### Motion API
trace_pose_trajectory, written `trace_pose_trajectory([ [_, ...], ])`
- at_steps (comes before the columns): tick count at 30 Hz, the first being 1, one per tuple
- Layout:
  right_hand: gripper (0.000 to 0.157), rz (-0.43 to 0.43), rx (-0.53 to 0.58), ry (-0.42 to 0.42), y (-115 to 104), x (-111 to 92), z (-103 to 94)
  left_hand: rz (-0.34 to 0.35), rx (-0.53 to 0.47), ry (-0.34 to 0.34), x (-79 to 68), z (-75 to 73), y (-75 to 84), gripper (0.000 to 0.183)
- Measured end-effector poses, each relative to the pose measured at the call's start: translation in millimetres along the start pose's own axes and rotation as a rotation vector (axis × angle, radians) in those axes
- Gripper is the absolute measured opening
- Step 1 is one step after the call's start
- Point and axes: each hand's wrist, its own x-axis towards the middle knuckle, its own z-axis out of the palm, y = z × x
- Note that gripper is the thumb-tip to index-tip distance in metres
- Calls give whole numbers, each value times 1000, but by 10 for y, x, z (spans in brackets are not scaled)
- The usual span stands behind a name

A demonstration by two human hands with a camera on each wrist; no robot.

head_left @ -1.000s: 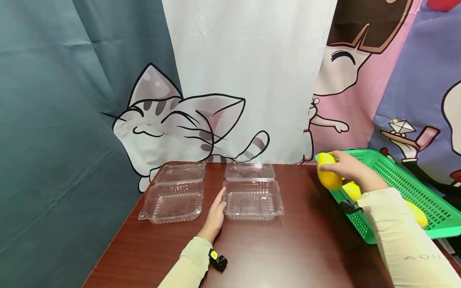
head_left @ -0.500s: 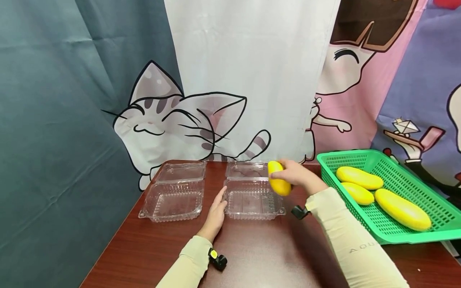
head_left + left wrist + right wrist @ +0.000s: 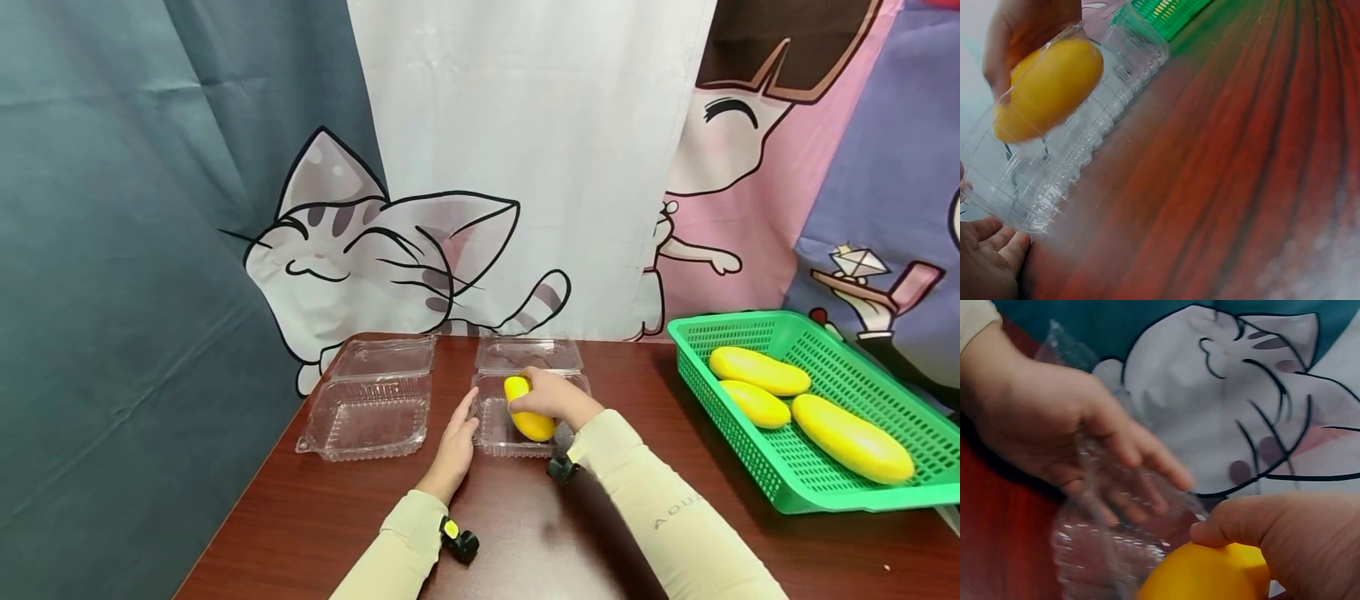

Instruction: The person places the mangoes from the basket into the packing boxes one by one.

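Observation:
My right hand (image 3: 557, 394) grips a smooth yellow mango (image 3: 532, 421) over the clear plastic clamshell box (image 3: 491, 446) on the right. In the left wrist view the mango (image 3: 1054, 90) shows through the box's clear wall, tilted, with fingers curled along its far side. My left hand (image 3: 453, 454) rests with fairly straight fingers against that box's left side. In the right wrist view the left hand (image 3: 1054, 419) has its fingers spread at the clear wall. The box's lid (image 3: 528, 354) lies folded back behind it.
A second clear clamshell box (image 3: 367, 421), lid back, stands to the left. At the right, a green basket (image 3: 813, 500) holds several yellow mangoes (image 3: 851, 437). A printed curtain (image 3: 525, 125) hangs behind the brown table (image 3: 300, 525).
My right hand has carried the mango from the green basket leftward and down to the right clamshell box. The left hand has kept its place at the box's side.

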Motion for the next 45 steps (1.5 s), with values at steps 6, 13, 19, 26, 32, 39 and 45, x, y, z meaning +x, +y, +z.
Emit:
trace_pose_trajectory([
  [6,74,2,-71,37,-47,57,210,7,-11,15,24,17,-74,55],
  [13,74,-23,-148,18,-115,72,343,7,-32,20,32,18,-70,55],
  [19,76,-17,-184,0,-127,58,398,20,-42,9,34,37,-86,55],
  [26,80,-41,-231,-30,-145,34,382,7,-32,-17,-25,10,123,54],
  [32,84,-52,-240,-43,-132,-22,246,16,10,-17,-102,-12,329,53],
  [39,77,-90,-273,-20,-36,-121,-150,-11,-31,21,34,36,13,54],
  [45,79,-138,-336,69,234,-360,-706,-6,-19,38,11,55,-62,54],
])
